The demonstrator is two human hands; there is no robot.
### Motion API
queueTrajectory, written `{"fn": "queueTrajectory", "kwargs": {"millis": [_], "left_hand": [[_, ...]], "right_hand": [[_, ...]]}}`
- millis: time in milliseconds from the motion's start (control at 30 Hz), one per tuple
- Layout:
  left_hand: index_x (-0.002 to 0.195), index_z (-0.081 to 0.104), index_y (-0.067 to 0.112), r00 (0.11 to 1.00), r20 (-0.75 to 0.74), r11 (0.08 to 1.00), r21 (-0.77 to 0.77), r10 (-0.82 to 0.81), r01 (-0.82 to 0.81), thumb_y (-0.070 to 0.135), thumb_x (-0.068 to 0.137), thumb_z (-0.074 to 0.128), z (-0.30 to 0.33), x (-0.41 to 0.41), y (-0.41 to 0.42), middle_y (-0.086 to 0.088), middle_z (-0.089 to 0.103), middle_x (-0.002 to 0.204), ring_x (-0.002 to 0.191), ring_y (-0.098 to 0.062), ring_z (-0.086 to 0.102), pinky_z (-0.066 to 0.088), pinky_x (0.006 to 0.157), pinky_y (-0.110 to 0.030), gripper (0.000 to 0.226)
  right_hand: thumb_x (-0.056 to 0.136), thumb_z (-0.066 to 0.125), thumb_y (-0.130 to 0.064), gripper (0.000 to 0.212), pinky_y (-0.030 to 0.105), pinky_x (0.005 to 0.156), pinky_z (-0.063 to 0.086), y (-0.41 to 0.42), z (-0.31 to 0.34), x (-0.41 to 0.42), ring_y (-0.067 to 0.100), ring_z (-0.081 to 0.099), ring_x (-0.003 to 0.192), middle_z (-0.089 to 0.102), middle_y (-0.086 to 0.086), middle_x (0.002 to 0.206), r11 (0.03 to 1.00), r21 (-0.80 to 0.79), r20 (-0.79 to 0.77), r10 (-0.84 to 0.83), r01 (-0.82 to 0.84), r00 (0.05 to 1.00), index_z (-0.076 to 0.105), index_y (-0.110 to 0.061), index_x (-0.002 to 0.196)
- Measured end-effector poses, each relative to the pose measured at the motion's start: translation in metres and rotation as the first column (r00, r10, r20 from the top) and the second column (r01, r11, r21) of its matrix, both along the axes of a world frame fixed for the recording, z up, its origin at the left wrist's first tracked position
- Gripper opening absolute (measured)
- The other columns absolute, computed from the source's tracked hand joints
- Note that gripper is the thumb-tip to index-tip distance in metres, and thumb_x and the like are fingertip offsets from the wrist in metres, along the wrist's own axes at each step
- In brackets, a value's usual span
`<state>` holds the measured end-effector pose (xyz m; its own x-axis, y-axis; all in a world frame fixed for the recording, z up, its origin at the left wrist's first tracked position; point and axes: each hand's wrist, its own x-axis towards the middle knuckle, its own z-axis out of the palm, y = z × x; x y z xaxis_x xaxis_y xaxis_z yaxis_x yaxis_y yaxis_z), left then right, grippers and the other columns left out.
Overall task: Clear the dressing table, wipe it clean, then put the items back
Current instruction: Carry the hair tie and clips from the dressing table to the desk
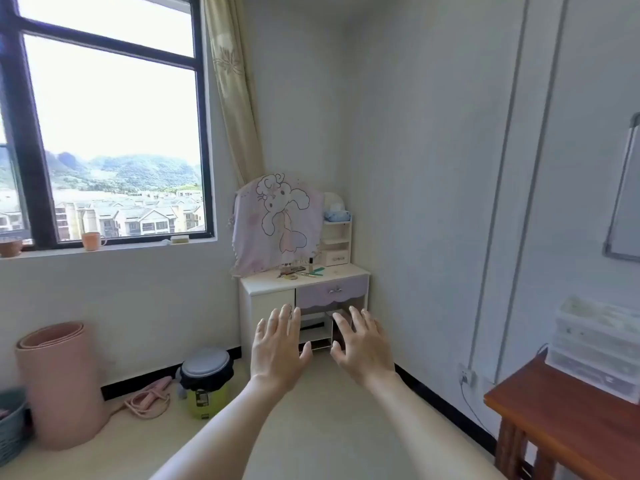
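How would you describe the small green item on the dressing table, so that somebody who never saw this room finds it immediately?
Find the white dressing table in the corner right of the window, with a pink cartoon cloth draped over its back. Small items lie below the cloth on the tabletop. The green item is the flat strip at the right end of that cluster, the only green piece there.

walls (415, 133): pale, plain | window (104, 126): dark-framed, bright daylight, hills and rooftops beyond | curtain (232, 98): cream, beside window | floor (329, 410): light, black skirting | wooden table (561, 420): reddish-brown, right | rolled mat (59, 382): pink, upright, left
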<state>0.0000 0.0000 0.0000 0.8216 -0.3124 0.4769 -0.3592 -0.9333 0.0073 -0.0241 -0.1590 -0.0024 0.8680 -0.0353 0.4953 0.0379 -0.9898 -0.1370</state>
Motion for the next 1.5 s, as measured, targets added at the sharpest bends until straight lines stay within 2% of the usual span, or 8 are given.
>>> {"fn": "queueTrajectory", "kwargs": {"millis": [33, 133, 233, 367, 533, 967, 1233, 1500], "left_hand": [[0.148, 0.004, 0.015, 1.0, 0.004, 1.0, -0.002, 0.007, -0.007, 0.048, 0.094, 0.028, -0.001, 0.017, -0.008, -0.006, 0.008, 0.155, 0.142, -0.021, 0.005, 0.008, 0.116, -0.037, 0.067], [0.148, 0.007, 0.014, 1.0, 0.0, 1.0, -0.001, 0.004, -0.004, 0.047, 0.094, 0.03, -0.005, 0.072, -0.028, -0.006, 0.01, 0.155, 0.142, -0.022, 0.007, 0.009, 0.115, -0.038, 0.067], [0.147, 0.008, 0.014, 1.0, -0.012, 1.0, 0.011, 0.005, -0.005, 0.046, 0.094, 0.031, -0.017, 0.126, -0.047, -0.007, 0.011, 0.155, 0.141, -0.022, 0.008, 0.01, 0.115, -0.038, 0.066], [0.147, 0.009, 0.014, 0.999, -0.046, 1.0, 0.014, 0.008, -0.007, 0.045, 0.094, 0.031, -0.036, 0.208, -0.069, -0.008, 0.011, 0.155, 0.141, -0.024, 0.008, 0.009, 0.115, -0.039, 0.066], [0.148, 0.007, 0.014, 0.997, -0.07, 0.999, 0.03, 0.02, -0.017, 0.047, 0.094, 0.029, -0.054, 0.325, -0.091, -0.008, 0.01, 0.155, 0.142, -0.024, 0.006, 0.009, 0.115, -0.04, 0.066], [0.146, 0.016, 0.012, 0.991, -0.135, 0.999, 0.039, -0.002, 0.007, 0.045, 0.094, 0.032, -0.088, 0.601, -0.151, -0.01, 0.019, 0.152, 0.139, -0.026, 0.015, 0.015, 0.113, -0.041, 0.063], [0.146, 0.011, 0.012, 0.978, -0.194, 0.997, 0.034, 0.075, -0.07, 0.045, 0.095, 0.03, -0.12, 0.78, -0.22, -0.01, 0.014, 0.154, 0.14, -0.026, 0.011, 0.012, 0.114, -0.04, 0.064], [0.144, 0.019, 0.013, 0.949, -0.281, 0.989, 0.009, 0.142, -0.146, 0.047, 0.092, 0.036, -0.154, 0.92, -0.259, -0.011, 0.026, 0.148, 0.135, -0.027, 0.022, 0.021, 0.112, -0.042, 0.065]], "right_hand": [[0.079, 0.025, -0.044, 0.067, 0.044, 0.113, 0.016, -0.009, -0.001, 0.016, 0.033, 0.022, 0.139, 0.029, 0.015, 0.15, 1.0, 0.011, -0.055, -0.003, 0.003, 0.999, 0.034, -0.023, 0.142], [0.074, 0.01, -0.049, 0.077, 0.041, 0.114, 0.013, -0.03, -0.009, 0.07, 0.03, 0.017, 0.141, 0.023, 0.013, 0.153, 0.999, 0.013, -0.089, -0.029, 0.03, 0.996, 0.029, -0.024, 0.144], [0.078, 0.019, -0.044, 0.071, 0.04, 0.115, 0.011, -0.048, -0.025, 0.125, 0.029, 0.013, 0.142, 0.018, 0.011, 0.154, 1.0, -0.011, -0.149, -0.021, 0.019, 0.989, 0.026, -0.025, 0.145], [0.078, 0.02, -0.044, 0.07, 0.041, 0.115, 0.01, -0.069, -0.045, 0.208, 0.028, 0.012, 0.142, 0.017, 0.011, 0.155, 0.999, -0.028, -0.181, -0.03, 0.026, 0.983, 0.025, -0.026, 0.145], [0.092, 0.036, -0.038, 0.056, 0.041, 0.115, 0.009, -0.092, -0.069, 0.326, 0.028, 0.011, 0.142, 0.016, 0.01, 0.155, 0.999, -0.028, -0.199, -0.036, 0.031, 0.979, 0.024, -0.026, 0.145], [0.093, 0.036, -0.035, 0.055, 0.041, 0.115, 0.013, -0.161, -0.108, 0.599, 0.027, 0.013, 0.141, 0.018, 0.011, 0.154, 0.999, 0.012, -0.288, -0.032, 0.037, 0.957, 0.024, -0.023, 0.145], [0.093, 0.038, -0.035, 0.053, 0.042, 0.114, 0.015, -0.229, -0.132, 0.79, 0.027, 0.014, 0.141, 0.02, 0.011, 0.154, 0.999, 0.025, -0.315, 0.043, -0.037, 0.948, 0.027, -0.023, 0.144], [0.095, 0.04, -0.036, 0.052, 0.041, 0.114, 0.021, -0.269, -0.147, 0.95, 0.028, 0.02, 0.14, 0.025, 0.012, 0.152, 0.994, 0.011, -0.348, 0.108, -0.111, 0.931, 0.029, -0.02, 0.143]]}}
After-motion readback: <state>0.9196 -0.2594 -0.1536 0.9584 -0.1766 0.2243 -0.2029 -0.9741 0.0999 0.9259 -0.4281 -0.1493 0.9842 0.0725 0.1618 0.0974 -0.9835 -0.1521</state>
